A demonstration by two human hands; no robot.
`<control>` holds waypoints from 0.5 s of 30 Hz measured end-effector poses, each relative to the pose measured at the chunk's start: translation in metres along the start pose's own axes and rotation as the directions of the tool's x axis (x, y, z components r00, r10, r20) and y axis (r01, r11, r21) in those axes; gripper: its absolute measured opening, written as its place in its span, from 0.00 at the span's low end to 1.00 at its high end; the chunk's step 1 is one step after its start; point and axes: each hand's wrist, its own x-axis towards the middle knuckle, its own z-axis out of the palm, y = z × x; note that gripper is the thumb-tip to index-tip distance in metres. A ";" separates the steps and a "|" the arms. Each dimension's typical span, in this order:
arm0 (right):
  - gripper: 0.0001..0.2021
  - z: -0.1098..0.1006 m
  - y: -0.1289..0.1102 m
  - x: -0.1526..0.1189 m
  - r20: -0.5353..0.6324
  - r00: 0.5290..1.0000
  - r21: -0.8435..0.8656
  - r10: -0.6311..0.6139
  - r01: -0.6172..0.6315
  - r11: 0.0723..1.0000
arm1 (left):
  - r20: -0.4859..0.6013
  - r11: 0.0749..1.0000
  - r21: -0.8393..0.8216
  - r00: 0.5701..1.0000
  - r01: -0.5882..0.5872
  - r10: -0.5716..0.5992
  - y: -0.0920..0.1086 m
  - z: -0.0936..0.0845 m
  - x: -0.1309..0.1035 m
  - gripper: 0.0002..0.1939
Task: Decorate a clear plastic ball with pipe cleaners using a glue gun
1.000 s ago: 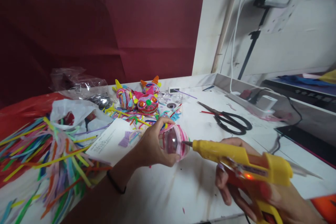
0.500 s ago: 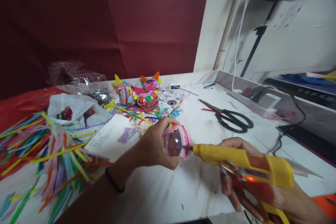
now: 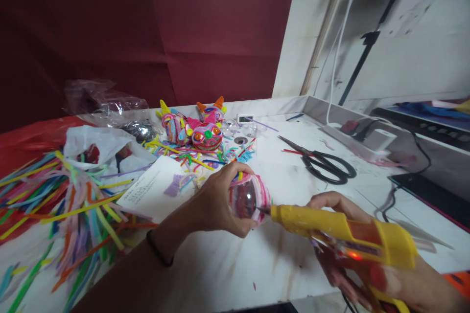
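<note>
Yellow plastic forms the hot-glue gun (image 3: 326, 222), clamped in the right hand (image 3: 426, 283), its metal nozzle (image 3: 263, 210) aimed sideways at the transparent ball (image 3: 244, 198); contact is too blurred to confirm. The left hand (image 3: 215, 205) has a closed grip around the ball above the bench (image 3: 293, 249), thumb below and fingers above, probably to steady it and leave the banded side exposed. Pink and white strips cover that side; bare, glossy plastic shows beside the palm. Behind sit 3 eared animal figures (image 3: 207, 137).
</note>
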 end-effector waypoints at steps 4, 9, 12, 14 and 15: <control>0.34 -0.014 0.006 0.002 0.088 0.996 -0.034 0.034 -0.031 0.999 | 0.011 1.000 -0.015 1.000 0.013 -0.013 0.000 0.000 0.000 0.36; 0.37 -0.036 0.018 0.009 0.238 0.970 -0.047 0.045 -0.035 0.998 | 0.006 1.000 -0.012 1.000 -0.002 0.002 -0.001 0.001 0.002 0.36; 0.39 -0.041 0.023 0.010 0.252 0.966 -0.056 0.050 -0.037 0.998 | 0.011 1.000 -0.014 1.000 -0.004 0.004 0.000 0.000 0.002 0.36; 0.41 -0.043 0.025 0.009 0.272 0.962 -0.050 0.038 -0.026 0.998 | 0.012 1.000 -0.017 1.000 0.005 -0.005 0.000 0.000 0.002 0.37; 0.42 -0.044 0.026 0.008 0.288 0.957 -0.054 0.036 -0.021 0.998 | 0.013 1.000 -0.017 1.000 0.011 -0.010 0.000 0.000 0.002 0.37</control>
